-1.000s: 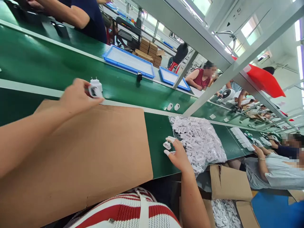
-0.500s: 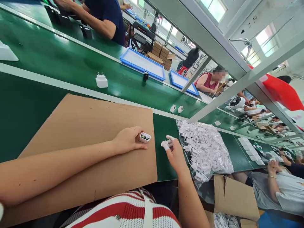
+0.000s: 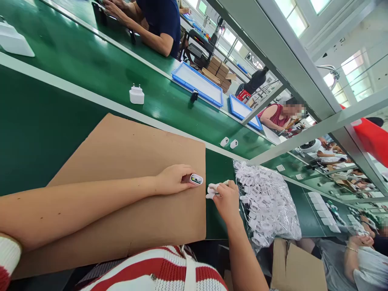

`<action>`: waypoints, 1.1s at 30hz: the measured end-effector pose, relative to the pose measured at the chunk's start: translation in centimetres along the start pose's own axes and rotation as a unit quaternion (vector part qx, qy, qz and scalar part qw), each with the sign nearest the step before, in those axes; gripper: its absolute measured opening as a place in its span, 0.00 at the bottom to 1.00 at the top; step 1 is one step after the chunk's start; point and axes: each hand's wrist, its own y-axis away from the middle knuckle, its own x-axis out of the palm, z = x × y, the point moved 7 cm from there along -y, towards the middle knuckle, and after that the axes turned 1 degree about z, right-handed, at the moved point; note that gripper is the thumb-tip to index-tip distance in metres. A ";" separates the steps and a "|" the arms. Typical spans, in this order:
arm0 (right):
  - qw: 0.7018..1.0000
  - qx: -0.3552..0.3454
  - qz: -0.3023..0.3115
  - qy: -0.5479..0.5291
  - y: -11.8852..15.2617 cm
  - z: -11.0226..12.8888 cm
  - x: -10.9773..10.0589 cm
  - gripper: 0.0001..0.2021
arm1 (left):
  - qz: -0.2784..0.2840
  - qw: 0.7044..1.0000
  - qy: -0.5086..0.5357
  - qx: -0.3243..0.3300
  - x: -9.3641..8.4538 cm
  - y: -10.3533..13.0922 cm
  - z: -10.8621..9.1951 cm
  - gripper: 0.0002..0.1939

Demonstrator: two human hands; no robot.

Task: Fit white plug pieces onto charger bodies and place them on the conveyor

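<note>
My left hand point(image 3: 174, 179) is closed round a small white charger housing point(image 3: 197, 179), near the right edge of a brown cardboard sheet point(image 3: 151, 153). The housing's open end faces up and shows parts inside. Just right of the sheet, my right hand point(image 3: 226, 196) has its thumb and fingers brought together, with white covers on some fingertips; whether anything small is between them I cannot make out. Beside it lies a clear plastic bag point(image 3: 269, 202) full of white plastic parts.
Along the green belt point(image 3: 100, 76) stand a white plug charger point(image 3: 137, 94), a small black part point(image 3: 194, 95) and two white housings point(image 3: 228, 142). Blue trays point(image 3: 197, 83) lie beyond. A metal frame point(image 3: 281, 52) slants overhead. Other people sit around; an open carton point(image 3: 300, 266) is at lower right.
The view has shifted, so most things appear further right. My right hand's fingers have come closer together, and it is nearer the housing. My left hand still holds the housing.
</note>
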 end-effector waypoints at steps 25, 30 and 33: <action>0.997 -0.067 0.009 -0.042 -4.6 6.3 -0.5 0.18 | -0.004 1.000 0.020 -0.010 -0.4 -0.4 0.2 0.20; 0.995 -0.083 0.046 -0.013 -5.1 6.7 0.0 0.17 | 0.000 1.000 0.022 -0.017 -0.3 -0.4 0.2 0.19; 0.997 -0.068 0.036 -0.001 -5.2 6.5 0.3 0.15 | -0.004 1.000 0.020 -0.023 -0.4 -0.4 0.3 0.20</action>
